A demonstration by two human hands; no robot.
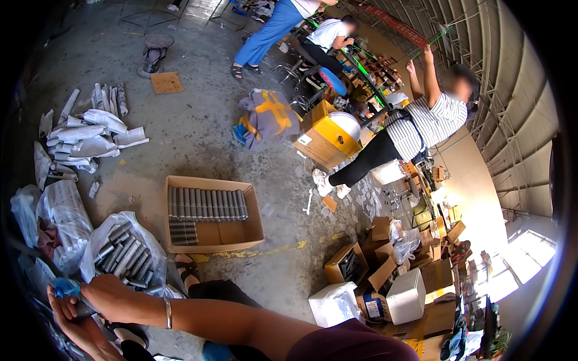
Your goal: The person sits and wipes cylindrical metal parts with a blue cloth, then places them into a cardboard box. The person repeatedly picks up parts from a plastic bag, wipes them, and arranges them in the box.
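At the lower left, my left hand point(75, 330) is curled around a dark grey metal tube point(84, 310). A shiny blue see-through piece point(65, 287) sits by the tube's upper end, against my fingers; its kind is not clear. My right hand point(114, 298), with a bracelet at the wrist, is closed right beside the tube, and its fingertips are hidden. Just beyond my hands, a clear plastic bag point(158, 260) stands open with several grey metal tubes point(127, 256) lying loosely in it. An open cardboard box point(232, 240) holds similar tubes point(208, 203) in tidy rows.
Crumpled white wrappers point(90, 135) lie heaped at the left, above wrapped bundles point(63, 210). Cartons and a white foam box point(406, 298) crowd the lower right. A person in a striped shirt point(424, 123) stands with raised arms beside a workbench. A yellow-taped carton point(328, 135) stands behind them.
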